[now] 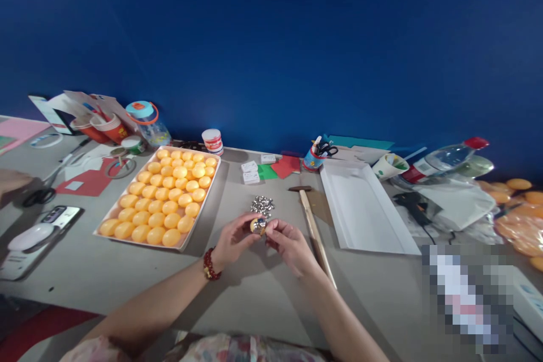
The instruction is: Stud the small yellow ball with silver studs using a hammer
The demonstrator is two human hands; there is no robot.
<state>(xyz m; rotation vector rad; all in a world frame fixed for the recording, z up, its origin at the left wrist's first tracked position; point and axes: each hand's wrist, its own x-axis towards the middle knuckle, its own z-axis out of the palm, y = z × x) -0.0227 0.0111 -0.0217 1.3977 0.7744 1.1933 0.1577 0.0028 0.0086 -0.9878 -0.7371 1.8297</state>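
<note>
A: Where is the ball (253, 227)?

B: At the centre of the clock used here, twelve being toward the blue wall (263, 51). It is orange, bears shiny metal on its upper face, and is held over the grey table (254, 300).

A: How are the fingers set?

B: The left hand (231, 242), at eight, grasps the ball between thumb and curled fingers. The right hand (294, 249), at four, has bent thumb and fingertips at the ball's right edge; whether they pinch the ball itself or a bit of metal is too small to make out. A beaded bracelet (211, 264) circles the left wrist.

A: What lies nearest?

B: A heap of metal bits (263, 203), just beyond the fingers at twelve. Farther along that line are small white boxes (251, 177) and green paper (266, 172); red paper (286, 167) lies at one.

A: And to the sides?

B: Between nine and ten, a shallow carton (185, 237) holds rows of orange balls (156, 219). A phone (68, 214) lies well apart at nine. The hammer (316, 237) has its head at two, its handle running toward four. Near three, beyond it, is a white tray (367, 209). A pen cup (314, 160) stands between one and two, a jar (212, 142) at eleven.
</note>
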